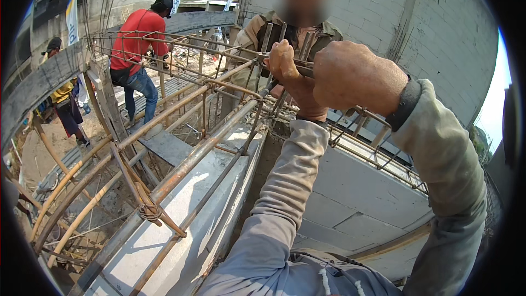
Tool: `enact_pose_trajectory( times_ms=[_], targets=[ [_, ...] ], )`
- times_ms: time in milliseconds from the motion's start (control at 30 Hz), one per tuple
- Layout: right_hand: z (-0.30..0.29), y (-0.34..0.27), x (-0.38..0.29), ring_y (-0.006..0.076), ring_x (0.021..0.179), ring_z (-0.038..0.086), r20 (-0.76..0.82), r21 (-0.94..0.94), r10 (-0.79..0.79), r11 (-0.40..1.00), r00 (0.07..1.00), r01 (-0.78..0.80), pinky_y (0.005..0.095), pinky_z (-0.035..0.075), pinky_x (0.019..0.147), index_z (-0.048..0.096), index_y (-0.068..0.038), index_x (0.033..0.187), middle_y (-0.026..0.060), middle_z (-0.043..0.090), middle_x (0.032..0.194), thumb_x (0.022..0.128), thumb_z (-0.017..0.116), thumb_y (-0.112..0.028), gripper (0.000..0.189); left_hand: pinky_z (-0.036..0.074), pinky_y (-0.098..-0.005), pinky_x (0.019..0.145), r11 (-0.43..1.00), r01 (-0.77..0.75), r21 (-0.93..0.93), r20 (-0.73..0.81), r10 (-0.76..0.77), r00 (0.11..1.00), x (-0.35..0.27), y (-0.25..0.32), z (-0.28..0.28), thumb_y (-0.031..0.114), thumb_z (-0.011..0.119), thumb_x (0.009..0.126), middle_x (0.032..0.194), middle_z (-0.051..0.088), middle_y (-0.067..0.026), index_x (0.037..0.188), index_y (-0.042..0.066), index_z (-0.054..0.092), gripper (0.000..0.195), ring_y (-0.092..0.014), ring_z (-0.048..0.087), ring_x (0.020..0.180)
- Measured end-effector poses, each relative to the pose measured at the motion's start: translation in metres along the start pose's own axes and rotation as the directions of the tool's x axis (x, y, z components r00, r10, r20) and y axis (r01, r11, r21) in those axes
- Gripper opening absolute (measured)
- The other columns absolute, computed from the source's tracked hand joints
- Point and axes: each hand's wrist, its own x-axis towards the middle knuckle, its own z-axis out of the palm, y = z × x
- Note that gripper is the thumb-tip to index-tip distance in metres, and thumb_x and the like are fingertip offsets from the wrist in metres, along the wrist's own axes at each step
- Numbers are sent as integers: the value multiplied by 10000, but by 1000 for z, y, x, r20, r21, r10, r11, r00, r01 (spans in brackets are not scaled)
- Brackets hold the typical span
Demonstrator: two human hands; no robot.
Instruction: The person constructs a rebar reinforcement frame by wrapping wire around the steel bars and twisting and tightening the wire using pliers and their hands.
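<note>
My right hand is closed in a fist around a dark metal bar or tool handle at the upper centre. Just left of it, my left hand is raised beside upright steel rebar ends, its fingers bent near the bar's left end; whether it grips anything is unclear. Below and to the left, a rebar cage with square stirrups meets the uprights. A thick rusty steel bar slopes down to the lower left, and a knot of tie wire wraps thinner rods beside it.
A person faces me behind the uprights. Another in a red shirt stands at left, and a third farther left. A light block wall drops at right, with another rebar cage along its top. Wooden boards edge the left.
</note>
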Motion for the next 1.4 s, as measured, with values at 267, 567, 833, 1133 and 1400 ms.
enact_pose_trajectory(
  times_ms=[267, 567, 833, 1133, 1400],
  targets=[
    [-2, 29, 37, 271, 545, 638, 129, -175, -105, 976, 986, 127, 410, 542, 536, 682, 69, 815, 147, 650, 666, 849, 573, -305, 391, 303, -550, 1068, 998, 17, 63, -77, -12, 997, 25, 21, 10, 409, 721, 814, 1080, 516, -125, 1150, 35, 458, 568, -329, 514, 1108],
    [2, 16, 23, 223, 790, 696, -75, -389, -184, 910, 980, 142, 390, 581, 765, 650, 37, 1072, 105, 696, 795, 852, 620, -248, 362, 402, -475, 896, 999, 36, 26, 201, -41, 979, 46, 7, -5, 326, 618, 849, 748, 447, -111, 779, 65, 448, 319, -336, 492, 746],
    [89, 56, 32, 167, 1315, 416, -672, -740, -648, 577, 358, -346, 459, 233, 1199, 521, -98, 1326, 28, 544, 1275, 776, 659, -249, 587, 350, -551, 987, 994, 68, -85, 276, -42, 960, 47, 7, -13, 117, 619, 758, 810, 503, -132, 842, 38, 456, 200, -372, 519, 843],
    [70, 50, 31, 177, 847, 581, -673, -694, -525, 691, 520, -200, 307, 499, 757, 570, 5, 1095, 71, 582, 917, 758, 637, -142, 374, 449, -454, 870, 1000, 6, -5, 667, -1, 745, 79, 6, -29, 60, 630, 669, 780, 597, -137, 829, 67, 539, 184, -365, 587, 823],
    [37, 47, 16, 352, 800, 672, -515, -203, -196, 974, 835, 104, 415, 552, 710, 612, 33, 908, 189, 652, 832, 688, 668, -72, 249, 335, -545, 1052, 999, 4, 40, 618, -28, 786, 69, 22, -32, 71, 702, 702, 1093, 591, -118, 1076, 78, 553, 403, -311, 534, 1145]
  ],
)
